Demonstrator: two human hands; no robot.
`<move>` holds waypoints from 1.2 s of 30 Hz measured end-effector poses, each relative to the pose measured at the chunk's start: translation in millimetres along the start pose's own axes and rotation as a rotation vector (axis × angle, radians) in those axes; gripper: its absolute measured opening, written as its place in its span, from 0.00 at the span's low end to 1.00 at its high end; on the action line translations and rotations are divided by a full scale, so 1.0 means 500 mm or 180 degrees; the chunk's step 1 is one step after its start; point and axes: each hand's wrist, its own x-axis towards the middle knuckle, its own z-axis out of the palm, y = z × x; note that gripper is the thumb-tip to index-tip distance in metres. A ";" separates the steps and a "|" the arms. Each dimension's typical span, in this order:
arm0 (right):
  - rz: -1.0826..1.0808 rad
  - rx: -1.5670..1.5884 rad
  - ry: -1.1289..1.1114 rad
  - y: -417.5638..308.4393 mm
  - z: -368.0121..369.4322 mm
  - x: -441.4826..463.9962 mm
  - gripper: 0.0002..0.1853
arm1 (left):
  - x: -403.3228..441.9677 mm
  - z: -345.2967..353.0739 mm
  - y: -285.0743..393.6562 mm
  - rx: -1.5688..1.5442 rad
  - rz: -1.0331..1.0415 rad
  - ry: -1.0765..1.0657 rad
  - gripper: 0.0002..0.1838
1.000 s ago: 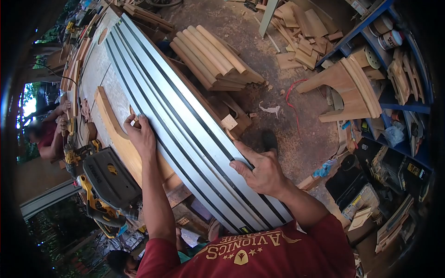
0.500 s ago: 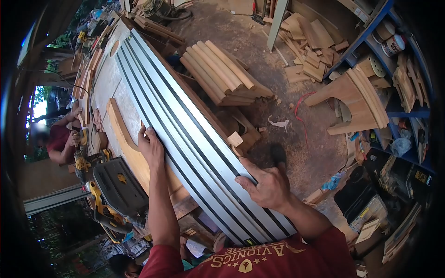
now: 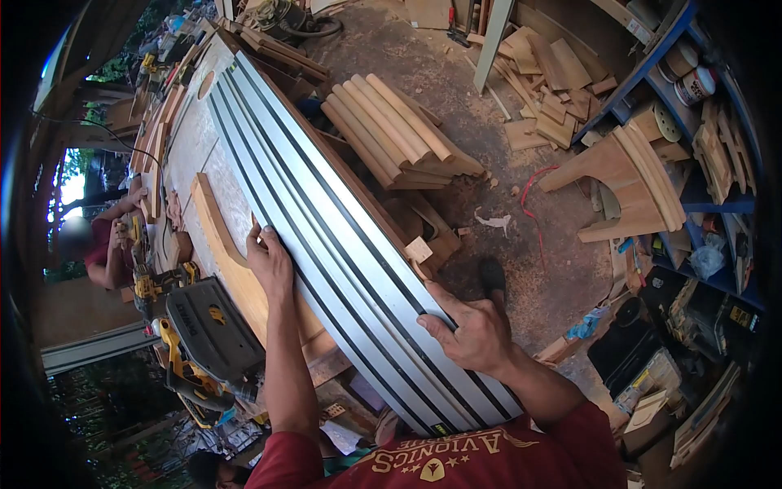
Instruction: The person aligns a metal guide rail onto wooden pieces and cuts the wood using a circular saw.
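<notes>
A long silver guide rail with black strips runs diagonally over the workbench, its near end against my shirt. My right hand grips the rail's right edge, thumb on top and fingers partly hidden at the side. At the rail's left edge is my left hand, fingers curled together, with a slim brown tip showing beside them; the thing itself is too small to make out. Under and beside that hand lies a curved wooden piece. A small wood block sits by the rail's right edge, just beyond my right fingers.
Cordless power tools and a dark case crowd the left side. Another person's hand is at the far left. Stacked rounded wood pieces, an arched wooden part, scrap boards and a blue shelf stand right.
The whole view has shifted slightly. Both hands keep nearly the same places on the rail, and the rail shows no clear movement.
</notes>
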 end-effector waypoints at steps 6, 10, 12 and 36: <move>-0.0116 -0.0013 0.0237 0.019 0.017 -0.007 0.29 | 0.003 0.006 -0.015 0.0014 0.0152 0.0082 0.26; -0.0167 -0.0037 0.0275 0.022 0.020 -0.005 0.30 | 0.000 -0.001 -0.001 0.0005 0.0019 -0.0018 0.26; -0.0110 0.0001 0.0253 0.020 0.020 -0.006 0.30 | 0.002 0.002 -0.007 -0.0037 0.0057 0.0008 0.26; 0.0130 0.0415 -0.0065 0.013 0.005 -0.005 0.26 | 0.002 0.000 0.005 0.0330 0.0127 -0.0034 0.27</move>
